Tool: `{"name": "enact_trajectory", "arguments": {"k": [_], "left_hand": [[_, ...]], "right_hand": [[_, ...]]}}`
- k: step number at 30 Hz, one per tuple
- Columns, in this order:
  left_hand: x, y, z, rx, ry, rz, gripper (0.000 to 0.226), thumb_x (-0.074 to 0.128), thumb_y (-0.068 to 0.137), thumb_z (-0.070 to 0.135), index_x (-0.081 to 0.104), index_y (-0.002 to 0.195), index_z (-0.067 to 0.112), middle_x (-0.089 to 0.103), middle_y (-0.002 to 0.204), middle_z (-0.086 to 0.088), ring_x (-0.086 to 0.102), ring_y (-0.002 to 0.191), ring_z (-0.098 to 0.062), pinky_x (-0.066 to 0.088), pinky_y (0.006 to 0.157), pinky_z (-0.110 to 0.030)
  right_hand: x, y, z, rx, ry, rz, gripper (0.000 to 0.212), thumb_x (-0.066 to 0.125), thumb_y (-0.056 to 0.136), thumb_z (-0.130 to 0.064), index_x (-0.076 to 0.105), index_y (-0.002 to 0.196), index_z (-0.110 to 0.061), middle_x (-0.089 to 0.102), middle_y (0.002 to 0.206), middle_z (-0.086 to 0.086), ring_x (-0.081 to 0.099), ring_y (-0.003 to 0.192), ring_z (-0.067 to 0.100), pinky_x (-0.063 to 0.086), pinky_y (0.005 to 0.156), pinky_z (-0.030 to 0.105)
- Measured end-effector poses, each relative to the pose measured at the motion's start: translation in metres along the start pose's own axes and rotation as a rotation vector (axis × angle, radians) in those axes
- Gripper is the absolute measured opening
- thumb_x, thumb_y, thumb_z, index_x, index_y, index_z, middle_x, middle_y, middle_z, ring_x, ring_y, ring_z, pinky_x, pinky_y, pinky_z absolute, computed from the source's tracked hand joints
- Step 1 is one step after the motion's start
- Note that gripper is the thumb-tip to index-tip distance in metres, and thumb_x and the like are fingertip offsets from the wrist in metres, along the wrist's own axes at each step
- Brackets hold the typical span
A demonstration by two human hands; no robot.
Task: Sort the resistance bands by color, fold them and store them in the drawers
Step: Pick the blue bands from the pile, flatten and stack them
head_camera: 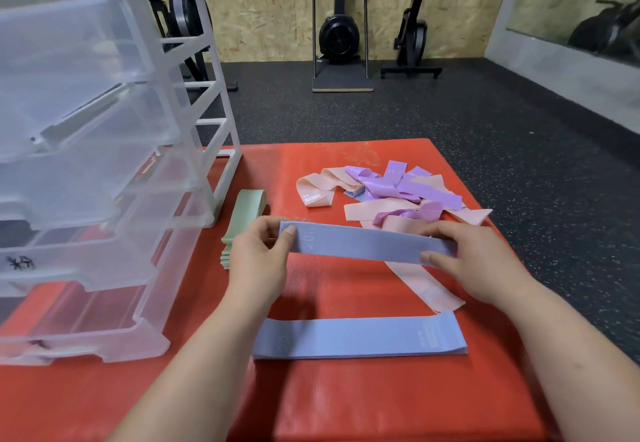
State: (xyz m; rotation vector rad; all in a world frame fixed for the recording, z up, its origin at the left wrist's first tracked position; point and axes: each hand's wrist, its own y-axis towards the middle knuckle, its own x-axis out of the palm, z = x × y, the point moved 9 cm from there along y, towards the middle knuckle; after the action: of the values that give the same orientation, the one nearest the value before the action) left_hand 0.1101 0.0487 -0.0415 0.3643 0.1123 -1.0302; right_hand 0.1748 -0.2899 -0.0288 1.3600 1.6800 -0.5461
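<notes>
Left hand (258,254) on one end of a blue resistance band (367,242), thumb on its face and fingers behind; right hand (474,258) on the other end in the same pinch; neither hand slack, both clamped on that one band; band held flat and fairly taut between them, raised off the red desk (346,407).

Nearest of all, just below the held band, a stack of blue bands (360,339) lying flat on the desk, edges roughly squared.

Looks like the sorting step, with blue as the colour in hand; folding and storing of the blues seemingly not yet done. Calls next, most likely, for lowering the held band onto the stack with ends matched; then letting go at both ends without dragging the layers askew.

Just beyond the hands, a long pink band (426,286) slanting under the held band toward the right. Off to the left, a stack of green bands (240,223) just beside the drawer unit (104,164); clear plastic, several drawers, contents hard to make out.

Farther back on the desk, a heap of pink and purple bands (398,192), tangled over one another and plainly unsorted; hence much of the task judged left to do.

Past the desk edge, dark rubber floor (450,106); exercise machines (339,36) against a chipboard wall (270,9).
</notes>
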Motion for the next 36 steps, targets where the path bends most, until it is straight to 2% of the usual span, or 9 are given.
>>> {"name": "enact_trajectory", "arguments": {"k": [3,6,9,14,17,20,26,31,36], "left_hand": [[-0.010,-0.003,-0.001,-0.018,0.010,0.017,0.006,0.071,0.100,0.019,0.076,0.097,0.023,0.075,0.080,0.002,0.057,0.062,-0.002,0.048,0.065,-0.024],[-0.021,-0.005,-0.006,-0.033,0.020,0.025,0.008,0.072,0.098,0.022,0.077,0.093,0.026,0.075,0.080,0.008,0.063,0.067,-0.008,0.057,0.072,-0.041],[-0.029,-0.010,-0.009,-0.056,0.032,0.002,0.007,0.074,0.096,0.024,0.078,0.091,0.027,0.076,0.084,0.010,0.069,0.074,-0.014,0.062,0.082,-0.050],[-0.046,-0.022,-0.005,-0.053,0.046,-0.019,0.006,0.081,0.092,0.022,0.080,0.094,0.027,0.075,0.080,0.007,0.066,0.071,-0.009,0.060,0.076,-0.040],[-0.057,-0.031,-0.003,-0.036,0.055,-0.039,0.015,0.085,0.086,0.016,0.078,0.096,0.026,0.069,0.071,0.008,0.060,0.065,-0.006,0.052,0.070,-0.031],[-0.063,-0.040,-0.005,-0.036,0.099,-0.068,0.020,0.087,0.084,0.013,0.076,0.096,0.025,0.067,0.070,0.007,0.058,0.063,-0.006,0.051,0.069,-0.028],[-0.069,-0.055,-0.008,0.006,0.346,-0.096,0.023,0.087,0.079,0.022,0.072,0.093,0.034,0.069,0.076,0.009,0.066,0.069,-0.008,0.051,0.070,-0.028],[-0.062,-0.069,-0.010,0.047,0.468,-0.151,0.025,0.086,0.077,0.022,0.071,0.095,0.032,0.068,0.074,0.010,0.064,0.071,-0.007,0.049,0.067,-0.027],[-0.050,-0.079,-0.015,0.116,0.587,-0.198,0.024,0.079,0.082,0.022,0.071,0.103,0.030,0.066,0.080,0.012,0.063,0.077,-0.011,0.053,0.071,-0.033]], "right_hand": [[-0.013,-0.010,0.003,0.020,0.050,0.041,0.035,0.083,0.084,-0.020,0.072,0.105,-0.045,0.070,0.097,-0.032,0.059,0.094,-0.016,0.042,0.075,0.005],[-0.020,-0.020,0.012,0.068,0.153,0.072,0.037,0.086,0.082,-0.016,0.074,0.103,-0.043,0.074,0.090,-0.018,0.065,0.079,0.000,0.045,0.069,0.008],[-0.022,-0.031,0.018,0.110,0.322,0.086,0.037,0.086,0.083,-0.010,0.076,0.105,-0.038,0.075,0.088,-0.005,0.065,0.071,0.011,0.054,0.076,0.019],[-0.025,-0.053,0.010,0.146,0.541,0.127,0.035,0.082,0.085,-0.001,0.075,0.112,-0.022,0.070,0.086,-0.001,0.062,0.067,0.001,0.055,0.072,0.013],[-0.021,-0.064,0.008,0.178,0.605,0.137,0.038,0.081,0.085,0.000,0.075,0.115,-0.022,0.072,0.098,0.007,0.065,0.074,0.010,0.058,0.078,0.019],[-0.017,-0.073,0.002,0.180,0.519,0.148,0.035,0.081,0.086,-0.001,0.074,0.114,-0.021,0.074,0.098,0.001,0.067,0.064,0.008,0.055,0.070,0.018],[-0.003,-0.083,-0.003,0.224,0.458,0.185,0.041,0.082,0.082,0.000,0.073,0.110,-0.028,0.076,0.104,-0.010,0.074,0.069,0.017,0.059,0.080,0.037],[-0.002,-0.088,-0.003,0.235,0.266,0.186,0.042,0.081,0.078,-0.003,0.072,0.107,-0.033,0.074,0.095,-0.008,0.064,0.056,0.007,0.047,0.068,0.026],[0.013,-0.093,-0.012,0.141,0.057,0.120,0.046,0.082,0.076,-0.006,0.071,0.108,-0.037,0.068,0.102,-0.014,0.063,0.064,0.005,0.048,0.071,0.023]]}}
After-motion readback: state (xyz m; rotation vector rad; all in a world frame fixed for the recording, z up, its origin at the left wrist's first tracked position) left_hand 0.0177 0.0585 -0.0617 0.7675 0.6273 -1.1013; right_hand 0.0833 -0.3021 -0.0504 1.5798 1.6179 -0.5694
